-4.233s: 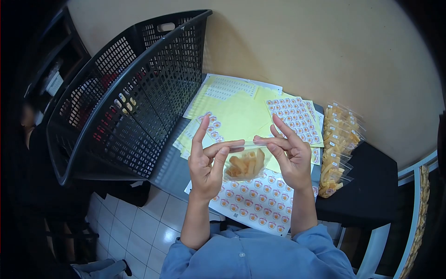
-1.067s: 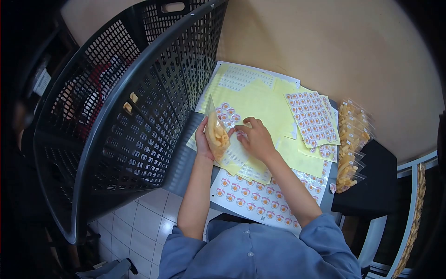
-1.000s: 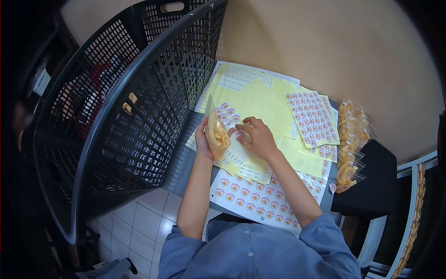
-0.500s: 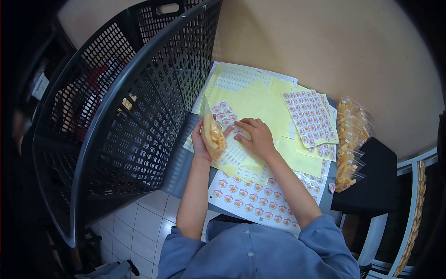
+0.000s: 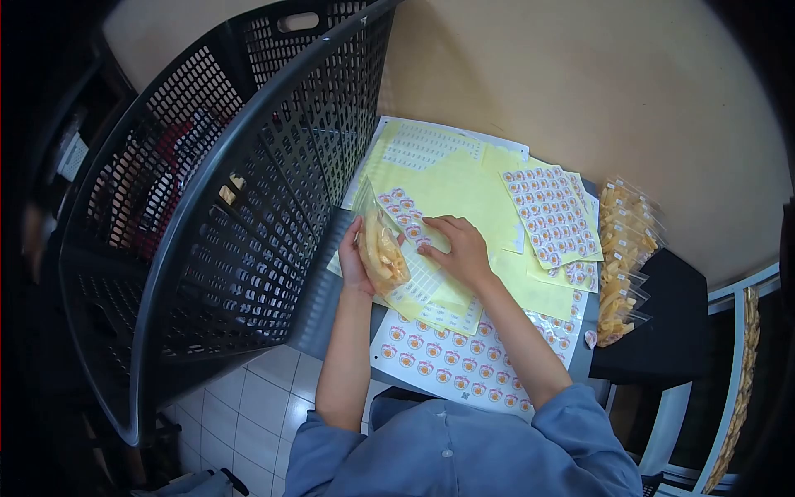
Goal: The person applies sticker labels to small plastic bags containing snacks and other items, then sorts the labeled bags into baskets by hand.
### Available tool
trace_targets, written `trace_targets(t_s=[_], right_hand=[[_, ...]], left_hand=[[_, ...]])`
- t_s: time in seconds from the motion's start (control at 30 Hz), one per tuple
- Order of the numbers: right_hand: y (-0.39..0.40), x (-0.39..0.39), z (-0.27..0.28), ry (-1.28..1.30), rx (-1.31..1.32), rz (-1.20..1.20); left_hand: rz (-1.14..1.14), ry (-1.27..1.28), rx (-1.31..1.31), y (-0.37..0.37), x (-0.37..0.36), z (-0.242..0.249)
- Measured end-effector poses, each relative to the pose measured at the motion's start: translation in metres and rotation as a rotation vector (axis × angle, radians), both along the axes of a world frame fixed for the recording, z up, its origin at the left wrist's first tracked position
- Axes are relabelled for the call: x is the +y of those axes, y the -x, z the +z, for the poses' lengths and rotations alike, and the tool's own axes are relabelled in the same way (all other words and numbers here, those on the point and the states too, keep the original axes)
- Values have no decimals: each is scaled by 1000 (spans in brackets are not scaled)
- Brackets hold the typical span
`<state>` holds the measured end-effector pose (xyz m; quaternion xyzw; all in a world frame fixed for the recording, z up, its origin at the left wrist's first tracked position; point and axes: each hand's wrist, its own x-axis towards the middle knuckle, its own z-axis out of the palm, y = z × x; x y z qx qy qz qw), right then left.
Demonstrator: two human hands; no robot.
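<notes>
My left hand (image 5: 356,263) is wrapped round a clear plastic bag (image 5: 383,253) of yellow, stick-like snack pieces, tilted over the left side of the table. Right of the bag lies a small sheet of round logo stickers (image 5: 401,205). My right hand (image 5: 460,251) is at its lower end, thumb and forefinger curled at the edge of the sticker sheet. Whether a single sticker has come loose there is too small to tell. Yellow backing paper (image 5: 451,186) lies under both hands, with a partly used label sheet (image 5: 422,286) below the fingers.
A tall black perforated basket (image 5: 240,166) stands close on the left. More sticker sheets (image 5: 551,211) lie at the right, and a large one (image 5: 451,360) lies near my body. Several filled snack bags (image 5: 621,257) are lined up on a black surface (image 5: 675,306) beyond the table's right edge.
The bag in my left hand has turned, showing more of its front, and its fingers have shifted round it. My right hand has barely moved; its fingers remain by the sticker sheet.
</notes>
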<state>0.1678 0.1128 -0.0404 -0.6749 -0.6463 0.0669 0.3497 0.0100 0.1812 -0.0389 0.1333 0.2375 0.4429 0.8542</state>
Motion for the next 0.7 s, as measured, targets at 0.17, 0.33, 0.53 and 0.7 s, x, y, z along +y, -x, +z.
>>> trace_targets(t_s=[0.17, 0.33, 0.53, 0.7], right_hand=[[-2, 0, 1, -3, 36, 4], [-4, -1, 2, 14, 82, 14], [-5, -1, 2, 26, 99, 48], [-7, -2, 0, -14, 49, 93]], left_hand=[[-46, -90, -115, 0, 2, -4], [-61, -27, -21, -5, -2, 4], [-136, -70, 1, -6, -4, 3], [-151, -67, 23, -7, -2, -3]])
